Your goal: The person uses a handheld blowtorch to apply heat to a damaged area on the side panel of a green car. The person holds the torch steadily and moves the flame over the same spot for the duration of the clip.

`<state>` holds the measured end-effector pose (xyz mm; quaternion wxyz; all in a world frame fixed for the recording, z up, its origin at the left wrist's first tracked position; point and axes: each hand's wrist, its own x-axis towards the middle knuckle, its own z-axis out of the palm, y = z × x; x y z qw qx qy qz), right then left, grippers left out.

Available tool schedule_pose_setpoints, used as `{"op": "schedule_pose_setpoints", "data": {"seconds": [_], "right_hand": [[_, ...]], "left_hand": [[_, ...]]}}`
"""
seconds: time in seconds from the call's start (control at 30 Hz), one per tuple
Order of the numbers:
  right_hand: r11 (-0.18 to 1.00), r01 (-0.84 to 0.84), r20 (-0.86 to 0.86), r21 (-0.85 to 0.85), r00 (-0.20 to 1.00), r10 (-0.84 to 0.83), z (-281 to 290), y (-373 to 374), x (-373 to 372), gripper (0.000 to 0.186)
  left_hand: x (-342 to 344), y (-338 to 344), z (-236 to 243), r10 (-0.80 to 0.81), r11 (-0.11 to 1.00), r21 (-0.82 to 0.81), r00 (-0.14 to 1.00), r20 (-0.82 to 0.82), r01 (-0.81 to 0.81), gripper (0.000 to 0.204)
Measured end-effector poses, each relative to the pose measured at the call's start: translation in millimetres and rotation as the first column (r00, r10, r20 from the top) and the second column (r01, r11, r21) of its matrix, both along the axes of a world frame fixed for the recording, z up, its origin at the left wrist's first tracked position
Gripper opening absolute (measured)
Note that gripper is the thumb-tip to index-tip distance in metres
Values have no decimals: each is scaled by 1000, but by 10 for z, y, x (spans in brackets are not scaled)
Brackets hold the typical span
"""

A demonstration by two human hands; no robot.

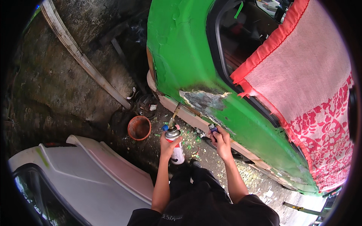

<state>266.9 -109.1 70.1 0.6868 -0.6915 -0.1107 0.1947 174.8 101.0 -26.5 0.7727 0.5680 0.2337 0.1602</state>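
Note:
My left hand (pixel 166 146) is wrapped round a gas torch (pixel 177 154), a white and red canister with a brass-coloured burner tube and a blue knob. Its nozzle points up toward the lower edge of a green car body (pixel 181 60); I cannot make out a flame. In my right hand (pixel 222 142) is a dark blue lighter (pixel 213 128) with a metal top, held apart from the torch. Just beyond both hands, the car's panel has a scorched grey patch (pixel 205 101) with ragged, peeled paint edges.
A terracotta pot (pixel 139 128) stands on the ground left of the torch. Paint flakes (pixel 245 171) litter the floor. A pale car panel (pixel 102 173) is close at lower left. A red and pink blanket (pixel 301 75) drapes over the green car. A metal rail (pixel 83 56) leans at upper left.

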Motion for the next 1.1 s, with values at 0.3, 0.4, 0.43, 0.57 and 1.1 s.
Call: {"op": "schedule_pose_setpoints", "data": {"seconds": [0.3, 0.4, 0.43, 0.57, 1.1], "right_hand": [[997, -68, -57, 47, 996, 70, -292, -163, 112, 19], [994, -106, -64, 30, 992, 108, -382, -255, 134, 19], [992, -119, -76, 30, 990, 121, -411, -296, 148, 19], [988, -152, -64, 15, 986, 153, -547, -402, 134, 19], [983, -185, -94, -2, 978, 184, -698, -547, -11, 22]], "left_hand": [[-18, -314, -171, 98, 995, -10, 995, 11, -98, 41], [27, -439, -187, 113, 993, -41, 993, 20, -112, 41], [40, -488, -181, 111, 993, -45, 994, 14, -110, 43], [25, -655, -339, 108, 993, -57, 994, 17, -107, 43], [43, -729, -358, 90, 996, -23, 996, 12, -90, 44]]}}
